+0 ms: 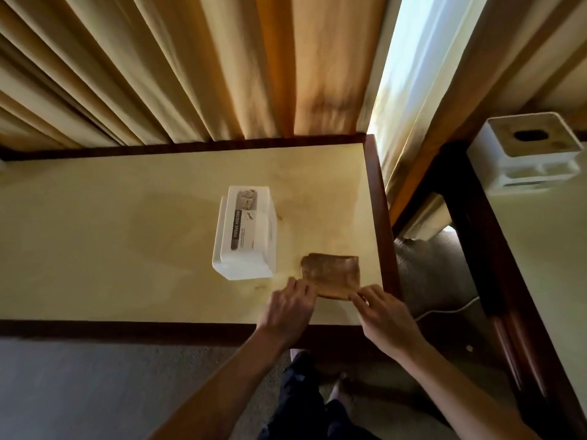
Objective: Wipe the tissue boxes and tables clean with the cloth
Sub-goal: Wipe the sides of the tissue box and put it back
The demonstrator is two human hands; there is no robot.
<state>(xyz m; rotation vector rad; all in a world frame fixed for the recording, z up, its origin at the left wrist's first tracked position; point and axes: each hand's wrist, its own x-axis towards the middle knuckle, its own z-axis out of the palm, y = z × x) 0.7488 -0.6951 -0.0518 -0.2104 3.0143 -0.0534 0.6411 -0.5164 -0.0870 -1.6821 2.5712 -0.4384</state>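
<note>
A brown folded cloth lies flat on the cream table near its front right corner. My left hand pinches the cloth's near left corner. My right hand pinches its near right corner. A white tissue box labelled "TISSUE HOLDER" stands just left of the cloth, apart from both hands. A second white tissue box with a dark round opening sits on another table at the right.
Tan curtains hang right behind the table, with a bright window gap at the right. A dark wooden rim frames the table. Between the two tables are grey carpet and a white cable. My legs show below.
</note>
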